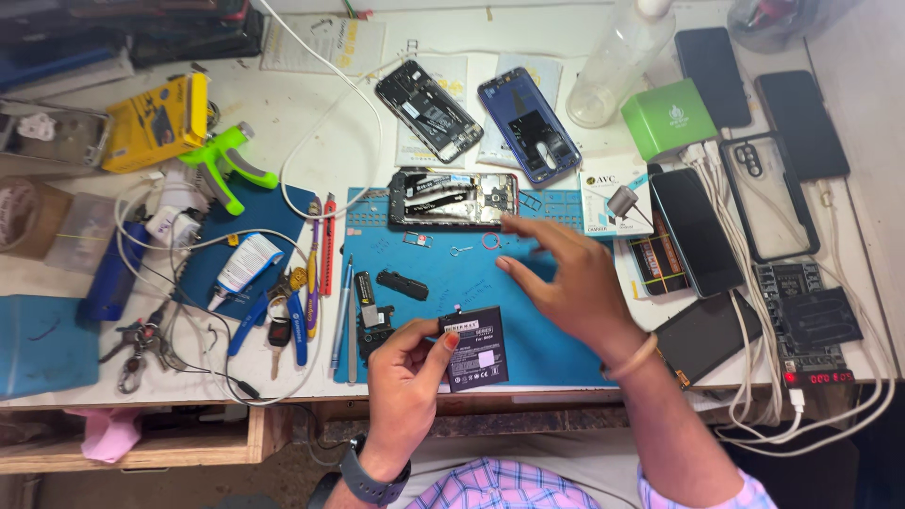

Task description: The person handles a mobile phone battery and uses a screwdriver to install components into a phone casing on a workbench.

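My left hand (403, 372) pinches a flat black rectangular phone battery (474, 348) at the near edge of the blue rubber repair mat (556, 353). My right hand (566, 283) hovers open, fingers spread, nr mid-mat. The opened phone chassis w/ exposed boards (452, 199) lies at the mat's far edge. Battery-fit stage, I'd judge; next calls for careful alignment.

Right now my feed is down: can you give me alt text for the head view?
The left hand grips a flat black rectangular phone battery over a blue work mat, while the open right hand hovers beyond it. An opened phone with exposed internals lies at the mat's far edge, amid other phones, cables and tools.
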